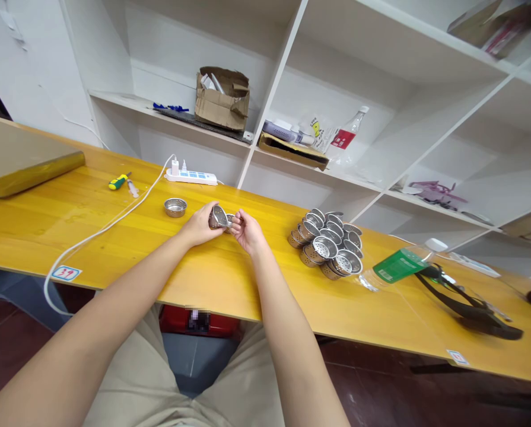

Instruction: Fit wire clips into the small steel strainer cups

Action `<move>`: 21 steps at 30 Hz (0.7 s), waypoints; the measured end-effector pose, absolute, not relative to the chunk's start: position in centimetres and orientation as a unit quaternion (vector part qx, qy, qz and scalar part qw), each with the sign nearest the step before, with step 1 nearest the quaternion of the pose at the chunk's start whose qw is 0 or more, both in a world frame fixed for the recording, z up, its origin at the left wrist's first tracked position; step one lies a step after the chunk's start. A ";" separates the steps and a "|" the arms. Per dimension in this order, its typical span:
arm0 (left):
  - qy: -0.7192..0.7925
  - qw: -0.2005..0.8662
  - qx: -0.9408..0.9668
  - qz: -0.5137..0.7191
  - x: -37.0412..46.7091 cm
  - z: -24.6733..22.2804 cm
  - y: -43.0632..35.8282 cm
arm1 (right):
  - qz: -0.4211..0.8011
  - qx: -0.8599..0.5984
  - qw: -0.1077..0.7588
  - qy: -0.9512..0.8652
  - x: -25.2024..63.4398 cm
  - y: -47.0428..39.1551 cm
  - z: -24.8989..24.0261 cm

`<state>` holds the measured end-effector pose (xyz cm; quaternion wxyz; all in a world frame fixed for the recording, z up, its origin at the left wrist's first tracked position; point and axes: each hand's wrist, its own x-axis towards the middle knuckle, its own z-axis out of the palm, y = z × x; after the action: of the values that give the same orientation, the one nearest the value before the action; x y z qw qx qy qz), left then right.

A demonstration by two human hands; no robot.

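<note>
My left hand (pixel 198 226) is wrapped round a perforated metal strainer cup (pixel 218 217), tilted so its mouth faces right. Just right of it, partly hidden, shows a second small metal piece (pixel 230 223), apparently another strainer cup. My right hand (pixel 247 230) is beside this piece, palm turned up, its fingers loosely bent and apart; whether they touch the metal I cannot tell. A shallow metal cup (pixel 175 207) stands on the yellow table to the left of my hands. Over to the right, several strainer cups (pixel 325 244) are stacked together in a cluster.
A green-labelled bottle (pixel 398 265) leans beside the stacked cups, with a black strap (pixel 470 305) farther right. A screwdriver (pixel 119 181), a white cable (pixel 127 212) and a power strip (pixel 191 177) lie at the left. White shelving (pixel 272 89) rises behind the table.
</note>
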<state>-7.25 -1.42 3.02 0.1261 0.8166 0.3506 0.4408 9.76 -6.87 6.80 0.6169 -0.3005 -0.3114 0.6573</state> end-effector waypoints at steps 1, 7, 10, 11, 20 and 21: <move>0.348 0.125 0.817 0.442 -7.2 3.0 -1.4 | 0.660 -0.302 0.617 -0.305 9.8 -6.9 6.8; 0.325 0.126 0.823 0.448 -7.2 2.8 -1.3 | 0.678 -0.314 0.604 -0.277 10.1 -6.9 7.0; 0.307 0.120 0.830 0.450 -7.2 2.5 -1.1 | 0.691 -0.314 0.596 -0.263 10.1 -6.8 7.0; 0.300 0.117 0.834 0.449 -7.2 2.5 -1.0 | 0.696 -0.313 0.593 -0.258 10.2 -6.8 7.0; 0.224 0.102 0.876 0.416 -7.0 2.2 -1.1 | 0.729 -0.338 0.526 -0.279 10.3 -7.1 6.6; 0.214 0.102 0.880 0.411 -6.9 2.1 -1.1 | 0.730 -0.341 0.521 -0.282 10.2 -7.1 6.6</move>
<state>-6.93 -1.10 2.13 0.1023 0.8800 0.2144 0.4112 10.24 -7.14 6.56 0.5205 -0.3410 -0.2817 0.7303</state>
